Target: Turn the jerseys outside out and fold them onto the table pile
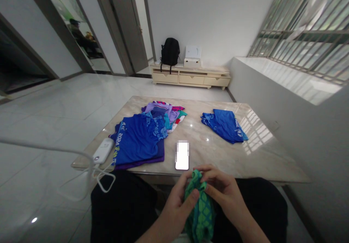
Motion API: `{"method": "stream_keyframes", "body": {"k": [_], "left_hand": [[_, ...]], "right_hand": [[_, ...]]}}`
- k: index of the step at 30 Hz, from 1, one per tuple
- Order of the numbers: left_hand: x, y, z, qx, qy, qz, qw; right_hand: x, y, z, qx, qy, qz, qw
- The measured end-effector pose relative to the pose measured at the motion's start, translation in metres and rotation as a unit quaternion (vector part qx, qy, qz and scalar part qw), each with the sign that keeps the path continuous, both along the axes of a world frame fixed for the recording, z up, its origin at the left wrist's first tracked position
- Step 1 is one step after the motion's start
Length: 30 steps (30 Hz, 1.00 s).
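Observation:
Between my knees, both hands grip a green patterned cloth garment (203,214), bunched up and hanging down. My left hand (181,199) is closed on its left side, thumb pressed over the front. With thumb and fingers my right hand (219,186) pinches its upper edge. Just beyond the hands a phone (182,156) with a bright screen lies on the marble table (196,137). Left of it are blue shorts (139,137) with printed lettering, on top of darker cloth. Another folded blue garment (225,125) rests at the right.
Behind the blue shorts is a pile of colourful clothes (169,112). A white power bank (103,150) with a cable (106,181) lies at the table's left edge. Farther off, a low cabinet (191,76) bears a black backpack (170,52) and white boxes (193,56).

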State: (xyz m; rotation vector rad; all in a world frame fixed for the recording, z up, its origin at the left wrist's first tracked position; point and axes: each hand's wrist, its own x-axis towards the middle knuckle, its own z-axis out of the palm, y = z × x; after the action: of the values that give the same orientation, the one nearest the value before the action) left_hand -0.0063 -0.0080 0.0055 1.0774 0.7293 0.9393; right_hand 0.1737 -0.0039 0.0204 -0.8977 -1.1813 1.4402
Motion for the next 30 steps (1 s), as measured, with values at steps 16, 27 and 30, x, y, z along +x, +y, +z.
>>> {"method": "stream_keyframes", "body": {"k": [16,27,30], "left_hand": [[-0.002,0.006,0.008,0.025,0.048,-0.014,0.998],[-0.013,0.011,0.022,0.155,0.219,-0.056,0.962],[-0.014,0.011,0.023,0.177,0.263,-0.071,0.946]], "right_hand": [[0.007,0.001,0.010,0.002,-0.027,-0.039,0.999],[0.002,0.002,0.003,0.015,-0.025,-0.095,0.995],[0.003,0.001,0.002,0.004,-0.050,-0.103,0.993]]}}
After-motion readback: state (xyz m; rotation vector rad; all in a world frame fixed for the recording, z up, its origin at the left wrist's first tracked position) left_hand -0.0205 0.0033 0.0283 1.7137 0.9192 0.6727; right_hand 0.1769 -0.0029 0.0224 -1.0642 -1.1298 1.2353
